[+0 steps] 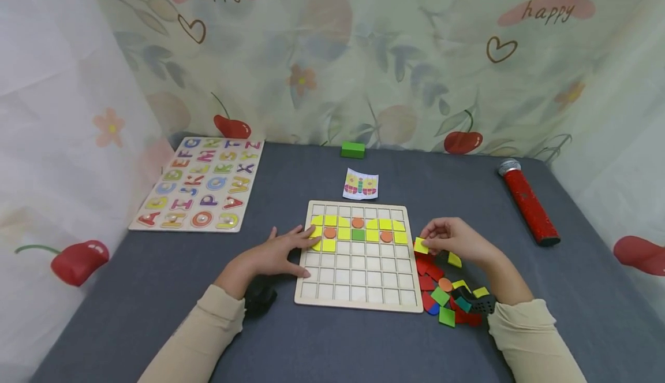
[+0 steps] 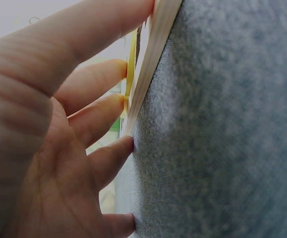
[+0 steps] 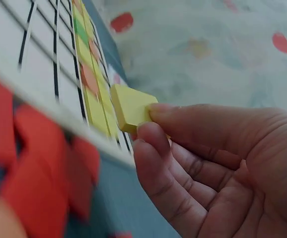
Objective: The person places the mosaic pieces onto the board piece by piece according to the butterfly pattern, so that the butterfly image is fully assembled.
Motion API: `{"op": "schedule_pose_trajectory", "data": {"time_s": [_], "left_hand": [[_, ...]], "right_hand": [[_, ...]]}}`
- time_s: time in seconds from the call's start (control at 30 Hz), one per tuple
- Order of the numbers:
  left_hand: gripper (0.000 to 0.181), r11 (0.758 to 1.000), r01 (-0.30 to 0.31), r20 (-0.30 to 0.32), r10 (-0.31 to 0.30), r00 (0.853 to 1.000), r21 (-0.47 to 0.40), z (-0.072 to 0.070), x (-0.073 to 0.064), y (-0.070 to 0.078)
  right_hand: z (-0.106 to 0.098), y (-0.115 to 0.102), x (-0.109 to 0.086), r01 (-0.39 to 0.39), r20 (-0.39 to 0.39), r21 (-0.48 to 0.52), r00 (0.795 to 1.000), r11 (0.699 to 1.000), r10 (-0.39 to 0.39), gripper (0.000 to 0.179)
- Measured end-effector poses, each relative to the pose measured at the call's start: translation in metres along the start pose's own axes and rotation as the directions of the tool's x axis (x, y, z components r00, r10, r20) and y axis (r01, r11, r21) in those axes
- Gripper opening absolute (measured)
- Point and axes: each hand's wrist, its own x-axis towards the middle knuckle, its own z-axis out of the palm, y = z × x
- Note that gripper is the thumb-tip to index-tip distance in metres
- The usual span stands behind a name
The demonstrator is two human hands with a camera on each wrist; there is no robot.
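Between thumb and fingers, my right hand (image 1: 464, 241) pinches a yellow square tile (image 3: 132, 106), which overlaps the right edge of the wooden grid board (image 1: 358, 279) in the head view. My left hand (image 1: 277, 253) lies spread at the board's left side. Its thumb rests on the frame, and two fingertips touch yellow tiles in the left wrist view. Yellow tiles fill much of the second and third rows, among orange discs (image 1: 329, 233) and a green square (image 1: 358, 234). Two yellow pieces (image 1: 328, 245) sit at the left of the fourth row.
Loose red, green, yellow and other tiles (image 1: 440, 296) lie right of the board, partly under my right wrist. A butterfly pattern card (image 1: 361, 184) and a green block (image 1: 352, 150) are behind it. An alphabet puzzle (image 1: 197, 186) lies at left, a red microphone (image 1: 530, 204) at right.
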Motion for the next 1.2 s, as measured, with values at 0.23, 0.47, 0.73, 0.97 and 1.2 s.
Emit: {"op": "schedule_pose_trajectory", "data": {"time_s": [0.23,0.47,0.73,0.97,1.2], "left_hand": [[0.077,1.0,-0.006,-0.002,0.006,1.0,0.0,0.0,0.0,0.0],[0.077,1.0,0.0,-0.001,0.0,1.0,-0.001,0.0,0.0,-0.001],[0.076,1.0,0.011,0.007,-0.011,1.0,0.008,0.0,-0.001,0.0],[0.076,1.0,0.003,0.01,-0.003,1.0,0.003,0.0,0.001,-0.001],[0.076,1.0,0.003,0.011,-0.003,1.0,-0.018,-0.002,0.0,0.001]], "right_hand": [[0.028,-0.024,0.036,0.027,0.035,0.055,0.999,0.998,-0.029,0.023],[0.059,-0.038,0.065,0.076,0.073,0.113,0.994,0.991,-0.084,0.017],[0.085,-0.054,0.085,0.082,0.069,0.105,0.994,0.991,-0.089,0.015],[0.095,-0.058,0.091,0.097,0.052,0.061,0.994,0.993,-0.1,0.013],[0.095,-0.059,0.088,0.139,0.017,-0.051,0.99,0.989,-0.138,0.01]]}}
